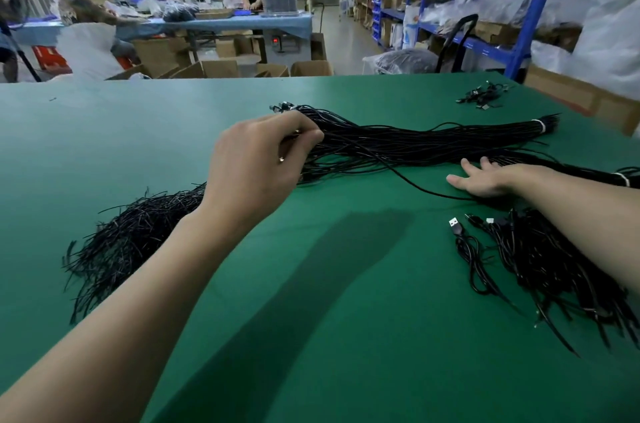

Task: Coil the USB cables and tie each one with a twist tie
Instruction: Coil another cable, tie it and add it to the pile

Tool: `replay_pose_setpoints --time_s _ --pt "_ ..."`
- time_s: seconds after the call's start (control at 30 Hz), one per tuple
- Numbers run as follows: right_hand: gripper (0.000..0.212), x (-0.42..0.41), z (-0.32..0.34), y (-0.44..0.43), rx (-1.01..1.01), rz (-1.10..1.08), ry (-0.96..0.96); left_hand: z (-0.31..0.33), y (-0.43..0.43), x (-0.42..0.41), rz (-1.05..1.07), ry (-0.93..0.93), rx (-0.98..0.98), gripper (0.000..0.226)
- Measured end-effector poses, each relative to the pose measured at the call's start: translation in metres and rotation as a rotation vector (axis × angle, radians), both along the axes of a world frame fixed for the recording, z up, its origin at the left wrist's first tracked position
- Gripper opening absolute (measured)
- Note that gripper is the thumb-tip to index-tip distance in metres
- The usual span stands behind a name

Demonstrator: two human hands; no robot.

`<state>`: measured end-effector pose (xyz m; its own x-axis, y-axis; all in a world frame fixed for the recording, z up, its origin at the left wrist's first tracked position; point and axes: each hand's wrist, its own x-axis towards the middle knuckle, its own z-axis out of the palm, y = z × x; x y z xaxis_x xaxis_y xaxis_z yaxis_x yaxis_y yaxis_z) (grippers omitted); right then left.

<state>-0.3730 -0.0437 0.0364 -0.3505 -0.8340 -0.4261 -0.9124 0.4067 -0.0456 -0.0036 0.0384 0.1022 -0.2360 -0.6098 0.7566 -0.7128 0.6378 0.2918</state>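
A long bundle of black USB cables (pixel 415 138) lies across the green table (pixel 311 284), bound with a white band near its far right end. My left hand (pixel 258 159) reaches into the bundle's left end, fingers curled round cable ends there. My right hand (pixel 485 178) lies flat with fingers spread on the table, over a single cable (pixel 408 176) drawn out of the bundle. A heap of black twist ties (pixel 131 235) sits at the left. A coiled USB cable (pixel 471 252) lies at the right beside a pile of coiled cables (pixel 561 270).
A small cluster of cables (pixel 483 96) lies near the table's far right corner. Beyond the table are cardboard boxes (pixel 221 67), blue shelving (pixel 519 41) on the right, and two people at a blue-covered table (pixel 221 22) in the background.
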Motion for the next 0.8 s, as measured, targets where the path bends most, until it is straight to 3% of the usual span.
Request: replay_pose_setpoints --time_s 0.1,0.2,0.27,0.33,0.4,0.47,0.57,0.63,0.7,0.8 --pt "0.071 0.021 0.021 0.003 -0.108 0.066 0.090 0.008 0.007 -0.001 -0.039 0.184 0.165 0.018" --pt "0.038 0.059 0.056 0.030 -0.479 0.279 0.202 0.013 0.014 -0.002 -0.115 0.426 0.359 0.021" --pt "0.031 0.088 0.070 0.064 -0.850 0.335 0.069 0.018 0.020 0.000 -0.177 0.613 0.490 0.023" --pt "0.041 0.124 0.072 0.108 -1.089 0.390 -0.233 0.025 0.026 0.001 -0.270 0.769 0.606 0.023" --pt "0.046 0.160 0.061 0.146 -0.980 0.450 -0.610 0.032 0.033 -0.002 -0.409 0.918 0.716 0.023" --pt "0.050 0.195 0.039 0.171 -0.678 0.451 -0.895 0.036 0.040 -0.009 -0.523 1.026 0.794 0.021" --pt "0.034 0.240 0.009 0.190 -0.444 0.377 -1.309 0.037 0.053 -0.021 -0.617 1.135 0.866 0.019" --pt "0.021 0.254 0.001 0.199 -0.444 0.286 -1.508 0.033 0.058 -0.023 -0.637 1.207 0.881 0.019" --pt "0.030 0.255 0.000 0.206 -0.389 0.175 -1.667 0.028 0.059 -0.021 -0.631 1.262 0.864 0.021" --pt "0.032 0.250 0.003 0.213 -0.248 0.077 -1.738 0.015 0.055 -0.010 -0.543 1.239 0.837 0.020"
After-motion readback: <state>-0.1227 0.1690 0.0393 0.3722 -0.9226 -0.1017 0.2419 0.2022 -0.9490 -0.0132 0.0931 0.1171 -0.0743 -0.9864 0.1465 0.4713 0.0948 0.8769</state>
